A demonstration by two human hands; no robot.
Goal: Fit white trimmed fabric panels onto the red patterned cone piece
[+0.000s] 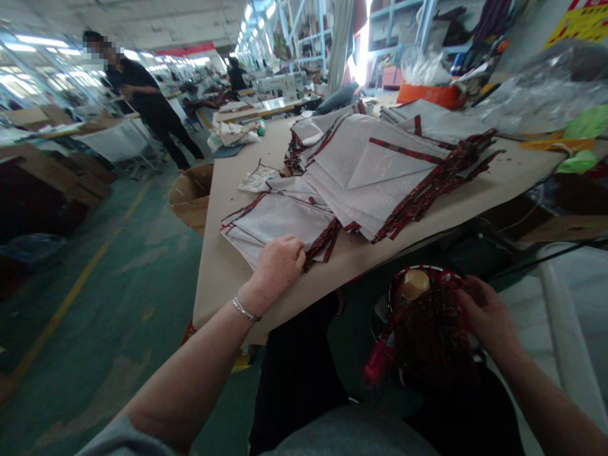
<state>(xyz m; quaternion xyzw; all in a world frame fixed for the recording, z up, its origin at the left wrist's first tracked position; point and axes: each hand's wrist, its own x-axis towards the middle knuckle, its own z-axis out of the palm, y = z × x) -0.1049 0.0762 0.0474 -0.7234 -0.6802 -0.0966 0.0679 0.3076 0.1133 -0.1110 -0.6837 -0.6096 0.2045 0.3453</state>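
- Several white fabric pieces with dark red patterned edging lie in a small stack (280, 218) directly under and just beyond the left hand (280, 259).
- The left hand is bunched, fingers curled over the stack's near corner; whether it pinches a layer or only rests there, I cannot tell.
- The right hand (487, 310), lower down, has its fingers bent against the side of a round, pale-rimmed container (430, 268); its grip cannot be made out.
- Left of the right hand, dark red patterned fabric (427, 342) fills and hangs over that container, with a yellowish disc (415, 284) on top.
- Beyond and right of the left hand, a larger stack (370, 164) of similar edged pieces spreads across the table (228, 272).
- As a judgement, the work looks partway: red edging shows on both stacks, while loose red fabric remains beside the right hand. Which pieces are finished is unclear.
- Left of the left hand, past the table's end, stands an open cardboard box (190, 196); farther off is a co-worker (147, 88).
- Far beyond the right hand, a yellow sign (577, 22) carries red writing, cut off and unreadable; no brand can be read.
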